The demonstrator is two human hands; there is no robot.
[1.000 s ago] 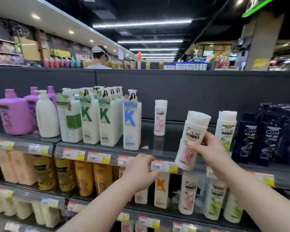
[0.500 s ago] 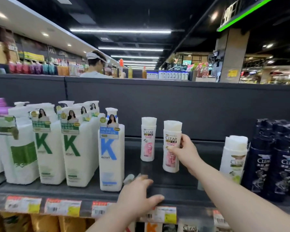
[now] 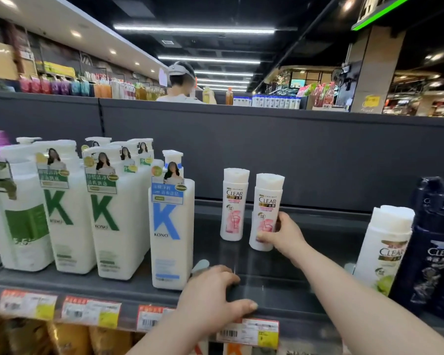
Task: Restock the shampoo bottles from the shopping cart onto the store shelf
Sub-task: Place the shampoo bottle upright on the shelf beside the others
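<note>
Shelf deck [image 3: 267,285]: right hand [image 3: 285,234] is gripping the upright bottle [image 3: 267,201] from its right (twin [image 3: 234,201] just left); left hand [image 3: 210,298] is resting slack.

Head view, close, facing shelf [image 3: 280,293]

White plastic on a dark grey shelf [image 3: 280,285]
Pink swirls on the rear Clear bottle [image 3: 234,204] and front Clear bottle [image 3: 265,201]; green K on pump bottles [image 3: 69,213], blue K on the end pump bottle [image 3: 171,226]; navy bottles [image 3: 436,247]; red, white and yellow price tags [image 3: 246,334]
</note>
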